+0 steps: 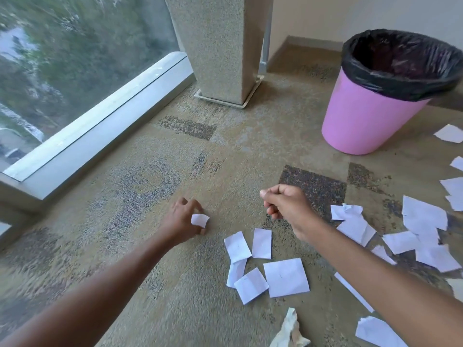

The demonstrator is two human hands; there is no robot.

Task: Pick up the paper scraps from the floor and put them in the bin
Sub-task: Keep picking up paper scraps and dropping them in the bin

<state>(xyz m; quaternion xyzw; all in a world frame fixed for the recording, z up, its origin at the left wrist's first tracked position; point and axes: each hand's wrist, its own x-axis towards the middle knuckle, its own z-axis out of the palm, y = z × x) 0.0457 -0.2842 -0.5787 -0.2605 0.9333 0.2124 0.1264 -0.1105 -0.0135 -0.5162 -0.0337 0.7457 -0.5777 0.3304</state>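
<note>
My left hand hovers low over the carpet and pinches a small white paper scrap between thumb and fingers. My right hand is held above the floor with its fingers curled in; nothing shows in it. Several white paper scraps lie on the carpet: a cluster in front of me and more to the right. The pink bin with a black liner stands at the back right, open at the top.
A speckled stone planter stands on a tray at the back centre. A window with a low metal sill runs along the left. A crumpled paper piece lies at the bottom edge.
</note>
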